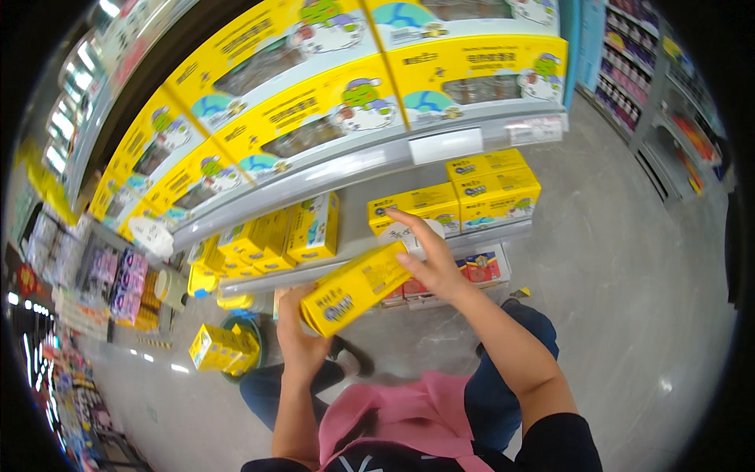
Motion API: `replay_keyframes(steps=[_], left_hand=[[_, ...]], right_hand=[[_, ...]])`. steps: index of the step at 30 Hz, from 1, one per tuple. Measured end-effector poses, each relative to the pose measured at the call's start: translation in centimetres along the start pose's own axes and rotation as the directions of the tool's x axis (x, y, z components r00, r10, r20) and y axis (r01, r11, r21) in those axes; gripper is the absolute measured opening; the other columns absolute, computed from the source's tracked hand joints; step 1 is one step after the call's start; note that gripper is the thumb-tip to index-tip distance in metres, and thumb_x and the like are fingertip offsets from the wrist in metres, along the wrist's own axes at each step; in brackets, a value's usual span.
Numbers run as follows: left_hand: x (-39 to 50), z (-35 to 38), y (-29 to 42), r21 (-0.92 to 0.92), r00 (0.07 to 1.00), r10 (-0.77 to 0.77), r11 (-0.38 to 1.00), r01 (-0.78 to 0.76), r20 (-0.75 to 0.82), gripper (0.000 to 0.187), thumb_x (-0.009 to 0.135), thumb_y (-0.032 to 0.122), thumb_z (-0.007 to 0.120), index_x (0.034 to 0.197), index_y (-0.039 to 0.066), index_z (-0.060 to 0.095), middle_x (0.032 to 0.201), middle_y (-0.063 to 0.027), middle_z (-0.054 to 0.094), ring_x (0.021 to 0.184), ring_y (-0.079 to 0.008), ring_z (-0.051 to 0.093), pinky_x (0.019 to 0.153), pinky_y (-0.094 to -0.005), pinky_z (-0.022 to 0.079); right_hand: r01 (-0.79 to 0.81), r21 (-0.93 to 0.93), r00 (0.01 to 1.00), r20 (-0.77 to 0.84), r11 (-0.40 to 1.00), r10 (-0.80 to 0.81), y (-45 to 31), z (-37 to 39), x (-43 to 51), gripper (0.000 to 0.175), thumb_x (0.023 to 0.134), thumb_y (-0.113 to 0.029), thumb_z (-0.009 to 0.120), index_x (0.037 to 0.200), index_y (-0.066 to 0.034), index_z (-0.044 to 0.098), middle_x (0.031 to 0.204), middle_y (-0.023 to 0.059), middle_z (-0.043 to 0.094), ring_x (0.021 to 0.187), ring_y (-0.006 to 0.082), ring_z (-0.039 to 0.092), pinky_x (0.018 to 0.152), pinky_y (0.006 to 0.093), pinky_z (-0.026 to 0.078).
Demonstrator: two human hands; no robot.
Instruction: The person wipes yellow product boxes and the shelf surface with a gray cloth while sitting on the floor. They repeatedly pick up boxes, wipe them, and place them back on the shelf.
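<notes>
A yellow cardboard box point(357, 289) with printed writing and cartoon pictures is held tilted in front of my body, over the lower shelf's edge. My left hand point(302, 330) grips its lower left end. At the upper right end is my right hand point(433, 259), thumb tip against or just over the box corner, index finger stretched away from it. The other right fingers are mostly hidden. Beyond that fingertip, matching yellow boxes point(416, 200) stand on the grey lower shelf point(354, 221). Another group of yellow boxes point(312, 227) sits on the shelf's left part.
Large yellow window-front cartons point(330, 112) fill the shelf above, behind a price rail point(445, 144). Red boxes point(486, 268) lie on the bottom level. To the left, a round tub point(259, 336) on the floor holds yellow boxes point(221, 348). A grey rack point(666, 147) stands far right.
</notes>
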State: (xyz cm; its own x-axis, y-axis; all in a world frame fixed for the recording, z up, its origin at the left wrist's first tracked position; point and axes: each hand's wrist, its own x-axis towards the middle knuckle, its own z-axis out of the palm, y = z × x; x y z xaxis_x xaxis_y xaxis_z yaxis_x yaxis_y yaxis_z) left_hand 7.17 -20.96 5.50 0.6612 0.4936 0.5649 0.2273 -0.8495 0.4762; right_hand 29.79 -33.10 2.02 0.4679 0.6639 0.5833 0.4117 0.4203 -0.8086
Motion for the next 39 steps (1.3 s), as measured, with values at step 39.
replay_keyframes(steps=[39], left_hand=[[19.4,18.8,-12.2,-0.617,0.648,0.068,0.395,0.681,0.759,0.048,0.089,0.019,0.062,0.133,0.009,0.045,0.127,-0.0058,0.052,0.119,-0.0179,0.047,0.099,-0.0336,0.037]], right_hand=[[-0.457,-0.814,0.876,-0.483,0.358,0.021,6.7,-8.7,0.8,0.040,0.083,-0.026,0.060,0.115,-0.0016,0.060,0.130,0.0179,0.051,0.128,0.0316,0.040,0.110,0.0542,0.017]])
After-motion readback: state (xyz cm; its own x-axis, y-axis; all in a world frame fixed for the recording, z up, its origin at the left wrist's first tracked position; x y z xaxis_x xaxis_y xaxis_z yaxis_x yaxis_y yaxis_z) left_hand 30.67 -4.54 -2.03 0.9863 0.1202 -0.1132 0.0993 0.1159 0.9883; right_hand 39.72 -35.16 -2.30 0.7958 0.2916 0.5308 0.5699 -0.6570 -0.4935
